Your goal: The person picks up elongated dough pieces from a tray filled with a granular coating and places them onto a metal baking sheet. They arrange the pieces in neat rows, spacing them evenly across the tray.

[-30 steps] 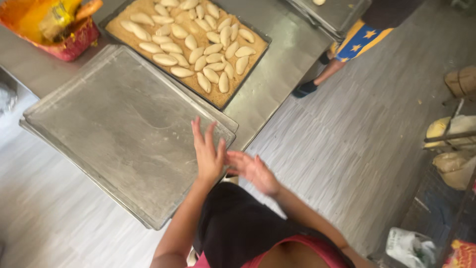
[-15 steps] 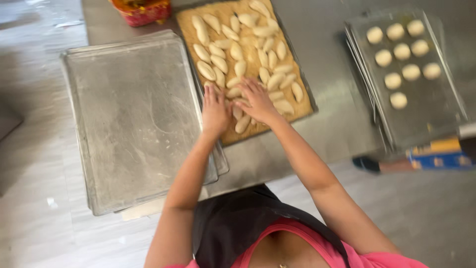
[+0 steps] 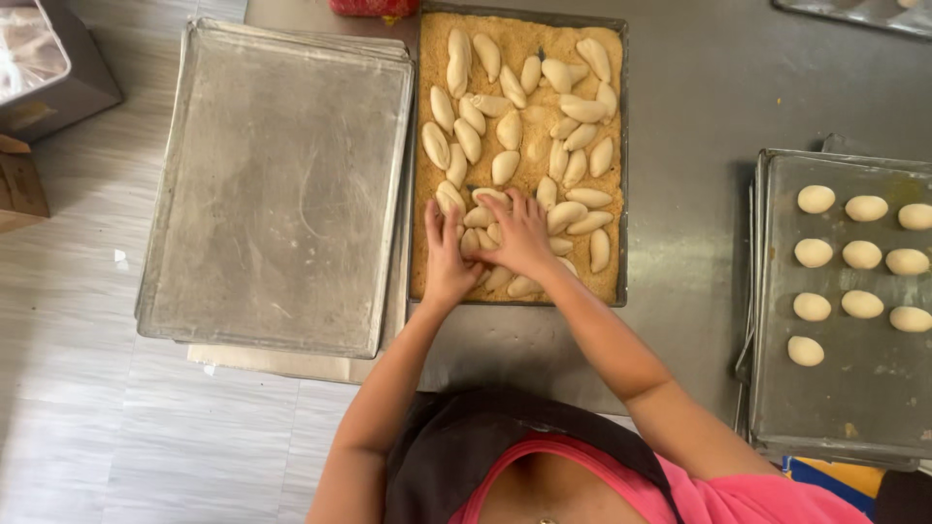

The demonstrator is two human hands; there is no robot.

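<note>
at the near end of the crumb tray: left hand and right hand spread flat, clasping nothing, pressed on dough pieces; best rolled lightly, away from the empty tray at left.

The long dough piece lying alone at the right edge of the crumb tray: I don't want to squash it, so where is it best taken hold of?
Take the dough piece across its middle, coming from above with fingers on its two long sides. It lies flat, lengthwise up the crumb tray, with bare crumbs around it, so both sides look free. The left hand and right hand are on other pieces.
</note>
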